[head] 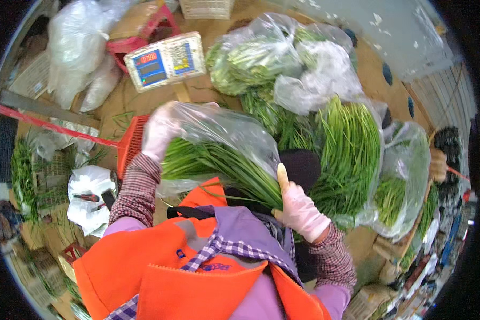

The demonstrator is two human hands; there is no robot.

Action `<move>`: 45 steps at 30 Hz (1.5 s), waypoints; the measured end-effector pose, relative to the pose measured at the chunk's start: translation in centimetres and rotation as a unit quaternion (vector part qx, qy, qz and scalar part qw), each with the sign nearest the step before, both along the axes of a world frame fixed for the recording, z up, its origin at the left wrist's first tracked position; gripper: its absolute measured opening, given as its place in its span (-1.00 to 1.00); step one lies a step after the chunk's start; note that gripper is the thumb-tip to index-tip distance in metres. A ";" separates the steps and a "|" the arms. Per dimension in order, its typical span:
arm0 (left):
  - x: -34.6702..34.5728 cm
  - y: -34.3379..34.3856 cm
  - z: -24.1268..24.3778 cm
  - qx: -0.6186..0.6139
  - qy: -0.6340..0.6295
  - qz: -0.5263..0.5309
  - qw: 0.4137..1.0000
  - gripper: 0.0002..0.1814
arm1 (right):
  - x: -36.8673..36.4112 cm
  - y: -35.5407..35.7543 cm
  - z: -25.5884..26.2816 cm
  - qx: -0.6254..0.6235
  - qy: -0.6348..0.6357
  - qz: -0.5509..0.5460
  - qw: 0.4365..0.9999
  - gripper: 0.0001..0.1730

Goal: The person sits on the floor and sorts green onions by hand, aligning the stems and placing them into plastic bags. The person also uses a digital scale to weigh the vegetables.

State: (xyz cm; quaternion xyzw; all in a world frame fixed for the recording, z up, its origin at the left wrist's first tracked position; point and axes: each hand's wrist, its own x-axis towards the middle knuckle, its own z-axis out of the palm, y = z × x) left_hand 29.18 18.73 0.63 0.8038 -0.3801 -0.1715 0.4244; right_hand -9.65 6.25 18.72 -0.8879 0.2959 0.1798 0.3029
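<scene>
A bundle of long green leaves, garlic chives by their look [232, 164], lies across my lap, partly inside a clear plastic bag [240, 124]. My left hand [162, 128], in a pale thin glove, has the bag's upper left side in its grasp; the fingers are partly hidden by the plastic. At the right end of the bundle, my right hand [302, 206] is closed around the stalks and the bag's edge there, with its thumb pointing up. Beside it on the right stands a larger open bag of chives [346, 156].
A digital scale [166, 62] with a lit display stands ahead by a red plastic stool [156, 24]. Stuffed bags of greens [260, 56] lie beyond. An orange-red broom head [132, 140] is close to my left arm. A white bag [90, 196] holds a phone [109, 198].
</scene>
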 end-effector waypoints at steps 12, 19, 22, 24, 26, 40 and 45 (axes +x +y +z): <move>-0.1 -2.7 5.7 0.165 0.021 -0.075 0.983 -0.51 | -3.0 2.6 -4.3 -0.356 -0.005 -0.065 0.932 -0.17; 4.8 0.0 0.9 0.141 0.043 -0.044 0.988 -0.48 | -8.2 -5.0 10.2 -0.332 -0.137 -0.078 0.930 0.12; 0.1 0.2 6.2 0.275 -0.077 -0.106 0.952 -0.58 | -12.3 -10.6 11.4 -0.392 -0.320 -0.258 0.823 -0.25; -5.3 -1.6 12.9 0.289 -0.106 -0.233 0.923 -0.66 | -13.4 -13.1 9.9 -0.365 -0.326 -0.396 0.777 -0.46; -10.9 -4.6 20.2 0.222 -0.021 -0.317 0.922 -0.73 | -14.0 -17.4 5.0 -0.322 -0.369 -0.462 0.740 -0.58; -38.3 -29.2 7.9 0.148 0.558 -0.371 0.728 -0.52 | -14.9 -17.3 -10.3 0.396 -0.542 -0.575 0.468 -0.39; -39.1 -29.9 5.8 0.100 0.333 -0.489 0.800 -0.25 | -15.4 -15.8 -14.0 0.340 -0.561 -0.588 0.473 -0.70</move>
